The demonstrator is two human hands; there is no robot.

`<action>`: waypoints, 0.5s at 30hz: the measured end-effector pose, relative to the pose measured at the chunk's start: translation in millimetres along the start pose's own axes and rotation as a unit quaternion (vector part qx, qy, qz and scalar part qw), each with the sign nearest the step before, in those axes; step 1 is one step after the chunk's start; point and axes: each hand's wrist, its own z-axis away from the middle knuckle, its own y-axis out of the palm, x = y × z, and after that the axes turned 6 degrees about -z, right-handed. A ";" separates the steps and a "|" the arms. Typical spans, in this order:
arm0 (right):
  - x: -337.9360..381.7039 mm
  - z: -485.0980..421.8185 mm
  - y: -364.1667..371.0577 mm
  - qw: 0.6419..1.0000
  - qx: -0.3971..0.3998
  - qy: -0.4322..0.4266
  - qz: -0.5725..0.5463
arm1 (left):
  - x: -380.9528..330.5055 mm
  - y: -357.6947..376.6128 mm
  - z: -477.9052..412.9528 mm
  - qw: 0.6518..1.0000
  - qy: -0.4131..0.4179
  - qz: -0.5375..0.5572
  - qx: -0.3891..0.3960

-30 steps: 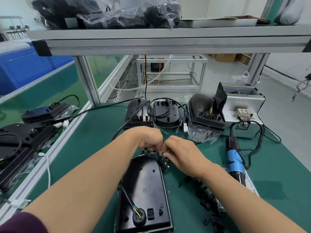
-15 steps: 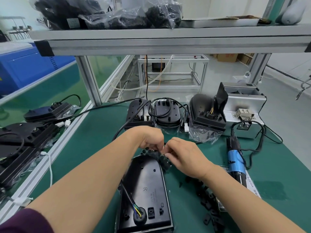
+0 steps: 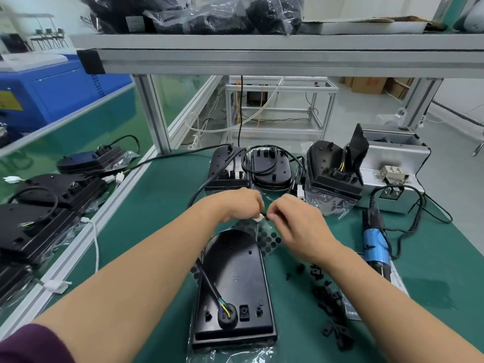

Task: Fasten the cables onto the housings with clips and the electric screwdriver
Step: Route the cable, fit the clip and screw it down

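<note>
1. Pinches a small white connector [image 3: 258,219] in the curled fingertips of the left hand [image 3: 237,205], raised above the far end of the nearest housing [image 3: 235,279].
2. Pinches a dark lead [image 3: 265,216] just beside that connector with the right hand [image 3: 297,222], fingers likewise curled, knuckles of the two hands nearly meeting. Blurred at the pinch; exact grip not readable.
3. Directly below: the housing, black, flat on the green mat [image 3: 157,205], marked "R", rounded end pointing away, clear plastic wrap showing at both its ends.
4. Out of a round grommet near the housing's near edge: a black cable [image 3: 209,282], coloured wires showing, passing under the left forearm. Cannot tell whether joined to the lead in the hands.
5. Right of the housing: loose black clips [image 3: 331,297] scattered on the mat, beside and under the right forearm.
6. Further right: electric screwdriver [image 3: 375,243], blue body, lying on the mat, untouched, cord looping behind it.
7. Behind the hands: row of three further housings [image 3: 271,169], two flat side by side, the third in a clear bag with a flap standing up.
8. Behind the screwdriver: a grey metal box [image 3: 392,163].
9. Left, past an aluminium rail [image 3: 86,247]: more black housings [image 3: 52,195] on the neighbouring bench.
10. Overhead: shelf [image 3: 262,43] carrying bags of black parts [image 3: 209,14].
</note>
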 end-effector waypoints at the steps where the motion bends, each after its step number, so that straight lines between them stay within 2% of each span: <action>1: 5.8 -0.3 -2.4 0.999 -0.024 0.015 -0.042 | 3.4 -1.1 11.9 0.998 0.021 -0.025 -0.054; 3: 20.2 -0.7 -5.6 0.986 -0.003 0.048 -0.157 | 15.0 -2.1 42.3 0.982 0.074 -0.070 -0.157; 6: 47.7 3.4 0.0 0.946 0.139 0.078 -0.281 | 40.2 4.6 90.0 0.965 0.119 -0.135 -0.193; 8: 61.4 6.7 10.5 0.934 0.203 0.073 -0.285 | 53.2 14.9 114.3 0.961 0.118 -0.165 -0.188; 10: 70.8 8.4 20.8 0.935 0.233 0.063 -0.260 | 65.5 25.4 129.1 0.957 0.118 -0.171 -0.200; 15: 77.0 9.7 32.8 0.946 0.241 0.049 -0.212 | 96.1 51.2 157.3 0.954 0.146 -0.063 -0.255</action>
